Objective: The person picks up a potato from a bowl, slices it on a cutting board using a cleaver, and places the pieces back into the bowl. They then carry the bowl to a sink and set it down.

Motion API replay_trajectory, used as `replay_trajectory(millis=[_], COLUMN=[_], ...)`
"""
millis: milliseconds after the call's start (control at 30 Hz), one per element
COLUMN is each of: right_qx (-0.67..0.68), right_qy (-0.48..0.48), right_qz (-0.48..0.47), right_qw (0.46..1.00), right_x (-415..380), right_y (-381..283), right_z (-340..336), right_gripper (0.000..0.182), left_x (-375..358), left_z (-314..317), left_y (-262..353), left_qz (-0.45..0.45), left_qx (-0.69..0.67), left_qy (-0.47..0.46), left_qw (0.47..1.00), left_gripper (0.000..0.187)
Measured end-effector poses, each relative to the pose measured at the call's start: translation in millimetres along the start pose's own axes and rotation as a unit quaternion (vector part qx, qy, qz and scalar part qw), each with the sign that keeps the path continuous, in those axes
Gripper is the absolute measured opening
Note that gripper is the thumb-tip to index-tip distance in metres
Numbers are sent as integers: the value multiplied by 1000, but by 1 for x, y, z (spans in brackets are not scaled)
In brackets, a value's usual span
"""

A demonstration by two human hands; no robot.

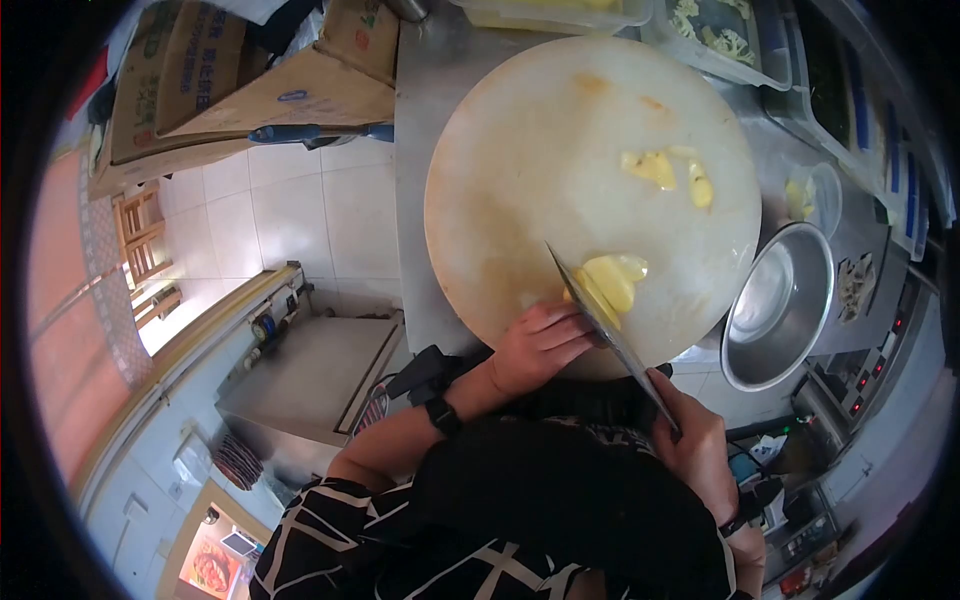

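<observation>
My right hand (692, 440) is closed round the handle end of a kitchen knife (625, 352), whose blade slants up and left over the round cutting board (530, 130). The knife's edge is down among pale yellow, peeled pieces that look like potato (612, 284). Beside the blade, on its left, my left hand (545, 345) has its fingers curled together at the potato; the blade hides part of what they press on. Farther up the board lie small yellow offcuts (655, 168), some with dark spots.
Right of the board stands a steel bowl (778, 307), with a small clear tub (815, 198) behind it. Plastic containers of cut food (715, 35) line the far side. A cardboard box (290, 95) stands at upper left, and a blue-handled tool (300, 133) lies by it.
</observation>
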State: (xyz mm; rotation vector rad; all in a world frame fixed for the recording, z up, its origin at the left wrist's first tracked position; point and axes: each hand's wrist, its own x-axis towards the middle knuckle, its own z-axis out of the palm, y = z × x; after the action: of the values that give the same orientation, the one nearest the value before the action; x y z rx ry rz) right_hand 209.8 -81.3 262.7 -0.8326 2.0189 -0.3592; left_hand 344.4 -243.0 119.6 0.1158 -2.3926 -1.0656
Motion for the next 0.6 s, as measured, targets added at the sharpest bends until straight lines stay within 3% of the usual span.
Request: replay_trajectory(millis=[333,400,500,600], right_qx=[36,50,26,20], right_qy=[55,36,2,2], right_qz=[-27,17,16,26], right_qw=[997,998,1000,999], right_x=[27,18,2,6], right_y=[15,10,-9,-7], right_z=[26,19,-2,2], right_gripper=[55,55,42,41], left_x=[2,3,-2,-2], left_z=[-5,-5,-3,-3], left_y=[1,0,-3,-1], left_qz=[-5,-7,13,-1], left_qx=[10,3,-7,10], left_qy=[-52,-39,-13,-26], left_qw=[999,999,1000,1000], left_gripper=[28,27,27,26])
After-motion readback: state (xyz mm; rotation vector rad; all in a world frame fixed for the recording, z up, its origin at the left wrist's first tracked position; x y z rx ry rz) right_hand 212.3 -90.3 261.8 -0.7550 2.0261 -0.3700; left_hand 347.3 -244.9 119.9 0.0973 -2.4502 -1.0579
